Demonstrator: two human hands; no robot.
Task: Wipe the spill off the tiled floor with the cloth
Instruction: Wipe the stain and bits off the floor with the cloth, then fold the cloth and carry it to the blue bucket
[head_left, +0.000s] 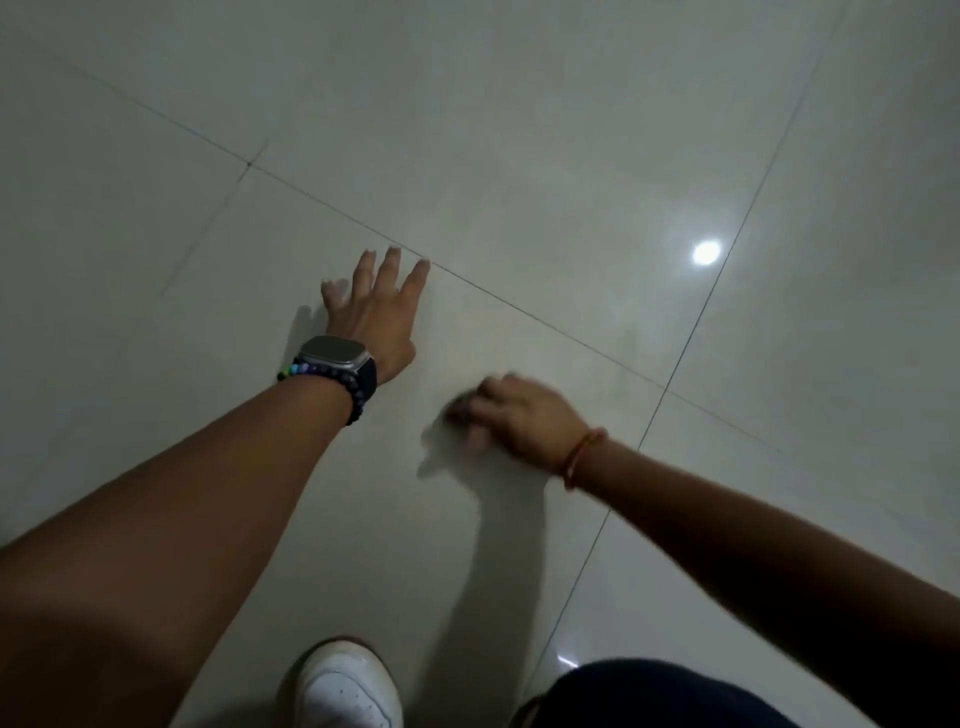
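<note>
my right hand (511, 415) is bunched on the soft, light cloth (460, 413); left hand (376, 306) lies spread flat on the floor (519, 156).

We see a glossy pale-grey tiled floor (519, 156) with thin dark grout lines, a white leather shoe (345, 686), an orange-red thread wristband (584, 457), and a dark bead bracelet with a rainbow section (337, 384).

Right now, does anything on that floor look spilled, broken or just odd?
Nothing stands out. The floor looks glossy and whole, and I can see no puddle. The left hand is spread flat on a tile; the right hand is blurred, pressing something pale, probably the cloth.
</note>
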